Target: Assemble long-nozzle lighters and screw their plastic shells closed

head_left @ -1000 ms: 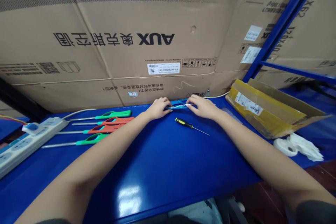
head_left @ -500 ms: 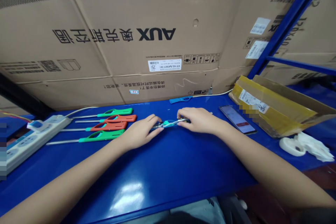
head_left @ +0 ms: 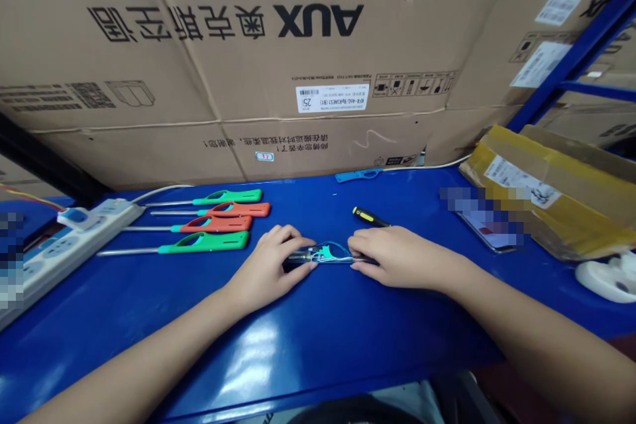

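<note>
An opened blue utility lighter (head_left: 342,252) lies on the blue tabletop, its turquoise inner part and thin white wires exposed. My left hand (head_left: 275,258) has thumb and fingers closed round its left end, where a metal and clear section shows. At the other end my right hand (head_left: 385,255) pinches the handle; its fingertips hide what lies beneath them. A black and yellow screwdriver (head_left: 368,216) rests just behind my right hand, its far part hidden. Farther back, near the carton, is a loose blue handle shell (head_left: 358,175).
Several green and orange utility lighters (head_left: 211,242) lie in a row at left, beside a white power strip (head_left: 69,245). A phone (head_left: 484,222), a yellow-taped box (head_left: 546,192) and a white object (head_left: 606,278) are at right. A large carton (head_left: 223,66) walls the back.
My view has shifted, so the bench items sit differently. The screwdriver behind my right hand now shows. Both hands stay at the lighter, and more of its inside is visible between them.
</note>
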`<state>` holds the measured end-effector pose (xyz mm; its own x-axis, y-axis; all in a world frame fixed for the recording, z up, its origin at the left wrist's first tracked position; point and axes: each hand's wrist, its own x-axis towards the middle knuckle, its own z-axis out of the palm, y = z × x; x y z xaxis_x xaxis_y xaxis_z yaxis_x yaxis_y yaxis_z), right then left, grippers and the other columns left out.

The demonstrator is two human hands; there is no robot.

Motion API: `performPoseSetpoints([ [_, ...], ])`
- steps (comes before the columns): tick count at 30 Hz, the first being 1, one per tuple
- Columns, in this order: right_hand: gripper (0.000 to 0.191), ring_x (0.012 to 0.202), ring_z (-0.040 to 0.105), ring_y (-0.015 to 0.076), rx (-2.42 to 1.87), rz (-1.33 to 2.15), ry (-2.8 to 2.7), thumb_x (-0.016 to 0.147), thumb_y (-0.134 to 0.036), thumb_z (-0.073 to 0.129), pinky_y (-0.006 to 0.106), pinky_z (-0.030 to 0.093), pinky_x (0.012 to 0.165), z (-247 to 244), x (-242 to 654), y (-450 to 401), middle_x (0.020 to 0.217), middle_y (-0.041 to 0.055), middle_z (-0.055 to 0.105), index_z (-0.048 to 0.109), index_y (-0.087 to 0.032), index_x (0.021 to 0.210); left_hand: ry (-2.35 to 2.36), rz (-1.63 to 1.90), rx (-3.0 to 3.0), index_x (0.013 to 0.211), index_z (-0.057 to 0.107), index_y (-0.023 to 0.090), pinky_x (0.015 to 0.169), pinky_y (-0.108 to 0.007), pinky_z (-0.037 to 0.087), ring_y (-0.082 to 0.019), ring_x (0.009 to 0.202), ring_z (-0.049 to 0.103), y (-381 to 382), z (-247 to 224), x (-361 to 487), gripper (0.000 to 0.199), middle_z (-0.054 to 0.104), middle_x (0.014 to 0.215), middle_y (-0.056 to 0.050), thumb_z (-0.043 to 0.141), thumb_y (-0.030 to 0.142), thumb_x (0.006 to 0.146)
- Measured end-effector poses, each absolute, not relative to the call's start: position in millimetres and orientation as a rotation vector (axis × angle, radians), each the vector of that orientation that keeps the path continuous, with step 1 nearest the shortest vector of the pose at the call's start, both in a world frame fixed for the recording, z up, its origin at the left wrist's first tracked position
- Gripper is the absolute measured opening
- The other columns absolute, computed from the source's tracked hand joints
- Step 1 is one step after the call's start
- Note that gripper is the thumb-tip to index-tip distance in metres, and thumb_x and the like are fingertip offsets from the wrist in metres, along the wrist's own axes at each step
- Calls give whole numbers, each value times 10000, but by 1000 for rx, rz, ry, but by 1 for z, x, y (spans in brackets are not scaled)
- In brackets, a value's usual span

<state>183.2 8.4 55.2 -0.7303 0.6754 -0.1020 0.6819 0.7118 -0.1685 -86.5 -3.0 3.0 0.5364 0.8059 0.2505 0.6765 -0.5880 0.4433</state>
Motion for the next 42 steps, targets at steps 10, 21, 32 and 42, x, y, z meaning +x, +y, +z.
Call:
performPoseSetpoints([
  [10,195,927,581,220,1225,-392,3107,989,-330,568,378,462,867,30,166,6,979,78,625,667,-172,930,1241,647,2382,1150,679,268,893,-412,450,-233,975,587,-19,-2,-69,257,658,1068,-49,667,407,934],
  [21,126,861,575,198,1409,-495,3010,889,-197,634,330,451,784,25,154,-1,850,48,629,646,-169,766,1228,649,2384,1104,690,264,918,-437,453,-237,961,608,-23,-1,-69,221,673,1046,-44,675,390,923],
  [32,153,832,575,230,1200,210,3092,886,-216,642,370,412,733,38,158,-9,832,80,657,689,-175,746,1211,690,2373,1080,698,250,881,-426,491,-242,937,626,-25,-1,-65,212,683,1015,-58,685,372,907],
  [42,167,1003,614,272,1517,-148,2964,953,-315,619,382,469,857,23,176,30,979,109,689,710,-178,920,1183,683,2393,1165,705,280,998,-446,462,-235,1000,650,-23,2,-72,330,692,1085,-51,718,441,877],
])
